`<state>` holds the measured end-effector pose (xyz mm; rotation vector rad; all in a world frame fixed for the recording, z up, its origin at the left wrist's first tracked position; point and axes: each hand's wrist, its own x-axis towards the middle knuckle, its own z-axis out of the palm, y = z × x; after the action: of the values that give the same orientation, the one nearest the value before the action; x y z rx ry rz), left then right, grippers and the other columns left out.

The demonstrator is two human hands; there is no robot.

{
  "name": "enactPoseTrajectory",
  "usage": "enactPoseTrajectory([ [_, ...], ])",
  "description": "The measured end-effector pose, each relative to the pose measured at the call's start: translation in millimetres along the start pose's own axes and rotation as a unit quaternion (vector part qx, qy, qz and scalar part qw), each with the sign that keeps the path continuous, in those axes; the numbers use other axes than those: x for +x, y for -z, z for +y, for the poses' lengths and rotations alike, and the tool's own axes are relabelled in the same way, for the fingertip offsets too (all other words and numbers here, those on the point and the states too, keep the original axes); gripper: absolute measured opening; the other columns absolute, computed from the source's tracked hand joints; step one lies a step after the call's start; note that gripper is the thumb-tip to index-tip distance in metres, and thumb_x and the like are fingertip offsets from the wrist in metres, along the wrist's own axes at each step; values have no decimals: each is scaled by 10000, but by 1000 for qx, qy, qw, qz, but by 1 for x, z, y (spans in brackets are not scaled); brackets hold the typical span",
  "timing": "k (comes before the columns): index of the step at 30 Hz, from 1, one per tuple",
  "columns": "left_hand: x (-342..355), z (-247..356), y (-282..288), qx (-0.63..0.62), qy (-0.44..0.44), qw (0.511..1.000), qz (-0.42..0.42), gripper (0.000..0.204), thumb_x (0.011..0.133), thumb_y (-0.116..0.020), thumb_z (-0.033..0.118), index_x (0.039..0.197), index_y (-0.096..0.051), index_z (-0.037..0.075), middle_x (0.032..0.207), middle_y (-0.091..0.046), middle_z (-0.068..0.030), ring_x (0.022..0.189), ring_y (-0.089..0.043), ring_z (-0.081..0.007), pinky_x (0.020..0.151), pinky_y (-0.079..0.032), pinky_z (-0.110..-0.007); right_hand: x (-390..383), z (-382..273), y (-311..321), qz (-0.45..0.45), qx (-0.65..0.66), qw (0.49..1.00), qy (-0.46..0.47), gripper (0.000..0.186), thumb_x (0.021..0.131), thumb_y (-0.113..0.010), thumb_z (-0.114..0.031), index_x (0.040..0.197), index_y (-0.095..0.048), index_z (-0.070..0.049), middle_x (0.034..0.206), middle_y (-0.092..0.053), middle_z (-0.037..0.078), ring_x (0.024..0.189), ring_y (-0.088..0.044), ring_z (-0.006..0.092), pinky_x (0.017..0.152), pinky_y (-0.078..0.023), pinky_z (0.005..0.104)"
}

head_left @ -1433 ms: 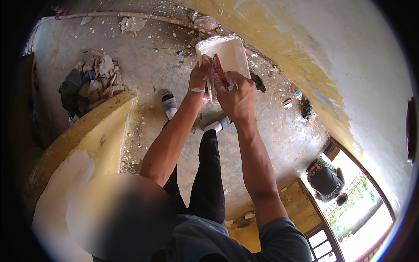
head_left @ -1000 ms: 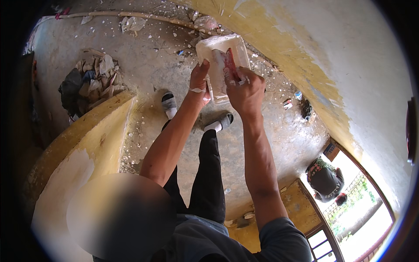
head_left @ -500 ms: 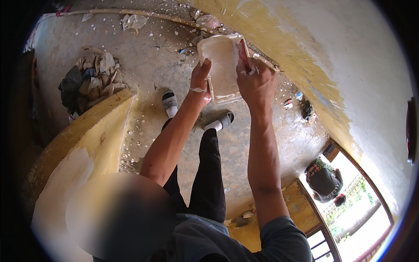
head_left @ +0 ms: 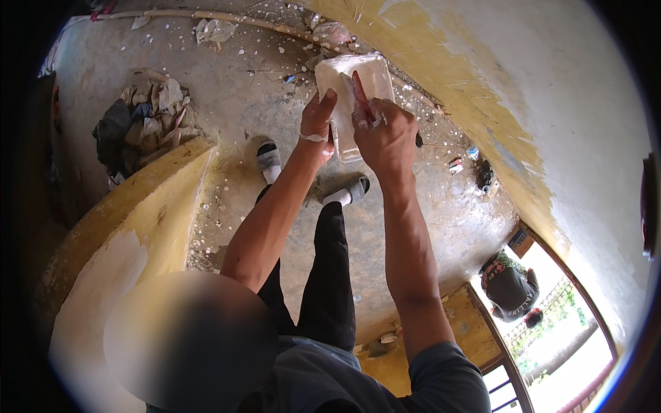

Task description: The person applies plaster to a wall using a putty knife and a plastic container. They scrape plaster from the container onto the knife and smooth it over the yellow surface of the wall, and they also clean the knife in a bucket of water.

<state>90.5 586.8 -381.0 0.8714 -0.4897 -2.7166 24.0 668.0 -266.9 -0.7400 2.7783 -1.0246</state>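
In front of me, a white rectangular tub, its walls coated with pale paste, is tilted with its inside toward me. My left hand grips its left side, thumb raised by the rim and fingers mostly hidden behind the wall. White smears mark that wrist and palm. My right hand is closed around a red putty knife, which points away from me over the tub's inside. White paste clings to my right fingers. The knife's edge is partly hard to make out against the pale tub, so I cannot tell whether it touches.
Flaking yellow and grey wall rises at the right. A low yellow wall stands left, beside a heap of rubbish. A long pole lies across the far floor among white specks. Another person is beyond the doorway.
My right hand and the putty knife have moved left, from the tub's right wall to over its middle. The tub has shifted slightly to the right; my left hand keeps its hold.
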Motion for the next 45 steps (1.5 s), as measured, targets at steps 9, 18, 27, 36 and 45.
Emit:
enactPoseTrajectory([
  [9,-2,2,-5,40,5,999,-2,641,826,-644,460,1260,-439,36,1141,-572,-125,1032,-591,-258,908,-490,-414,-6,2,2,3,19,1000,4,175,703,-719,-100,812,-666,26,723,-657,190,633,-660,324,602,-522,334],
  [18,-3,8,-16,70,24,997,-22,534,864,-599,440,1201,-470,47,1044,-589,-104,940,-612,-234,836,-520,-384,-9,-7,9,7,58,998,8,166,713,-710,-88,803,-652,39,689,-640,199,614,-653,330,581,-507,344],
  [27,-37,27,-81,22,8,1000,-21,378,885,-611,339,1134,-539,63,976,-620,-54,865,-625,-175,743,-535,-337,-3,-45,60,18,72,997,-12,194,723,-712,-115,806,-657,52,679,-627,223,626,-653,337,584,-502,349],
  [36,-79,55,-132,-16,11,999,-51,577,801,-684,449,1191,-513,60,1063,-600,-64,963,-608,-200,826,-519,-354,6,-99,127,15,1,1000,13,185,733,-710,-158,794,-673,13,692,-627,216,645,-641,358,592,-505,374],
  [45,-128,96,-166,-28,23,999,-23,593,798,-699,400,1237,-482,66,1125,-593,-78,1011,-604,-234,841,-527,-410,9,-147,184,36,-12,999,27,159,718,-705,-127,771,-668,19,687,-627,208,642,-637,356,599,-501,369],
])
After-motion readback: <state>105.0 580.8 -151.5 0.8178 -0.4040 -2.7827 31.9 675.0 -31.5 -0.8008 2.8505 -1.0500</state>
